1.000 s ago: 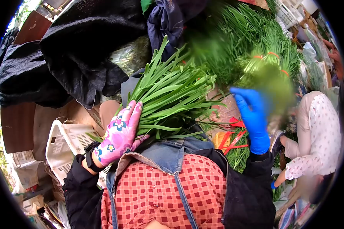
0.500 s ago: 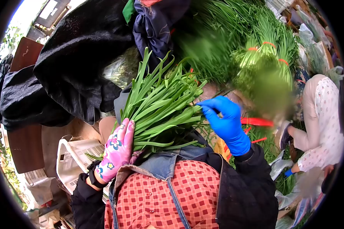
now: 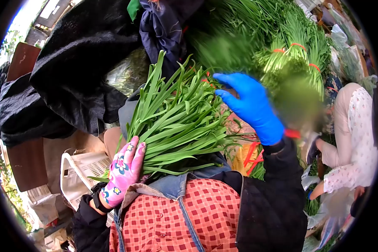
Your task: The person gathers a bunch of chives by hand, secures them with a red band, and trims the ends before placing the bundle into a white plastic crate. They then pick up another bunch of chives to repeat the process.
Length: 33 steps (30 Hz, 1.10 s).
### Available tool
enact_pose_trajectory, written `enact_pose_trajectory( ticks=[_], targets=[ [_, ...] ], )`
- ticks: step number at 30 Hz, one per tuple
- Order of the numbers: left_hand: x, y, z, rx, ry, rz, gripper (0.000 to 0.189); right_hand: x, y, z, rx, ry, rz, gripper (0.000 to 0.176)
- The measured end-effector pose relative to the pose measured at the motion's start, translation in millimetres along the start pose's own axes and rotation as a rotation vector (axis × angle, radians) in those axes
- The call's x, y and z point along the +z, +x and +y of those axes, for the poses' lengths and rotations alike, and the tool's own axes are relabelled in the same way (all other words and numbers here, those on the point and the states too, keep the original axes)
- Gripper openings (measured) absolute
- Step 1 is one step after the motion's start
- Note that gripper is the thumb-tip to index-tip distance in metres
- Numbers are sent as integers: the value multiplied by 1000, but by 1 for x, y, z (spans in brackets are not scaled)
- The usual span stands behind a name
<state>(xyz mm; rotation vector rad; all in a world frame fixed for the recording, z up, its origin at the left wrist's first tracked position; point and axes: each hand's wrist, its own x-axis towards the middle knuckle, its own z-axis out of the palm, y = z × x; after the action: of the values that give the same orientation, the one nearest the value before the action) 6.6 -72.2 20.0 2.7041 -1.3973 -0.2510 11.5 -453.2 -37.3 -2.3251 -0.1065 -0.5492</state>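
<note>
Behind left hand (image 3: 125, 168), white crate (image 3: 88, 167); near greens (image 3: 178, 122), black cloth (image 3: 82, 63).

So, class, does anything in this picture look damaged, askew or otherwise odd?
Yes: the left hand is gloved in a pink floral pattern, the right hand in plain blue, an odd mismatch. Near the tied bundles, a blurred green patch also looks strange, perhaps a lens smudge.
</note>
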Motion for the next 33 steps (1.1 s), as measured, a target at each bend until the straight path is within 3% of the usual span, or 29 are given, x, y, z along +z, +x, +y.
enact_pose_trajectory(
  ticks=[4, 6, 8, 9, 12, 15, 16, 18, 19, 20, 21, 23, 24, 26, 27, 28, 30, 31, 32, 33],
  targets=[
    [-7, 1, 7, -23, -36, 8, 93, 18, 8, 10, -56, -253, -153, 25],
    [-6, 1, 9, -33, -34, 30, 85, 20, 2, 18, -87, -271, -132, 17],
    [-3, 2, 11, -60, 7, 47, 73, 23, -11, 42, 238, 198, 28, 13],
    [-1, 3, 11, -40, 65, 67, 68, 15, -12, 36, 508, 567, -5, 15],
    [4, 7, 12, -4, 150, 112, 57, 1, -22, 27, 651, 668, -58, 16],
    [6, 11, 15, 26, 148, 217, 49, -11, -27, 31, 630, 668, 9, 18],
    [3, 10, 17, 7, 174, 160, 49, -13, -28, 38, 612, 653, 65, 22],
    [2, 7, 15, 11, 139, 170, 51, -16, -38, 90, 886, 791, 266, 27],
    [6, 5, 14, 1, 147, 185, 52, -23, -42, 91, 899, 839, 160, 29],
    [4, 4, 13, 7, 134, 172, 53, -30, -49, 86, 652, 547, 17, 35],
    [3, 6, 11, 1, 136, 165, 54, -34, -48, 71, 662, 530, 17, 35],
    [8, 5, 6, 27, 123, 180, 61, -46, -54, 44, 110, -531, -31, 31],
    [8, 4, 6, 17, 92, 151, 68, -50, -43, 23, -24, -488, 41, 25],
    [7, 4, 7, 14, 92, 116, 74, -53, -33, -33, 105, 47, 125, 26],
    [2, 3, 6, 24, 80, 45, 77, -51, -26, -59, 49, 82, 79, 31],
    [-7, 3, 6, 33, 86, 41, 77, -41, -21, -64, -228, -26, 41, 36],
    [-37, 5, 7, -71, -147, -21, 84, -31, -29, -78, -186, -351, -160, 38],
    [-59, 0, 11, -106, -182, -31, 87, -27, -37, -54, -128, -359, -114, 41],
    [-73, -8, 7, -144, -235, 8, 90, -31, -46, -33, 60, -290, -59, 42],
    [-78, -28, 3, -242, -240, 151, 87, -37, -57, -9, 141, -372, -14, 39]
  ],
)
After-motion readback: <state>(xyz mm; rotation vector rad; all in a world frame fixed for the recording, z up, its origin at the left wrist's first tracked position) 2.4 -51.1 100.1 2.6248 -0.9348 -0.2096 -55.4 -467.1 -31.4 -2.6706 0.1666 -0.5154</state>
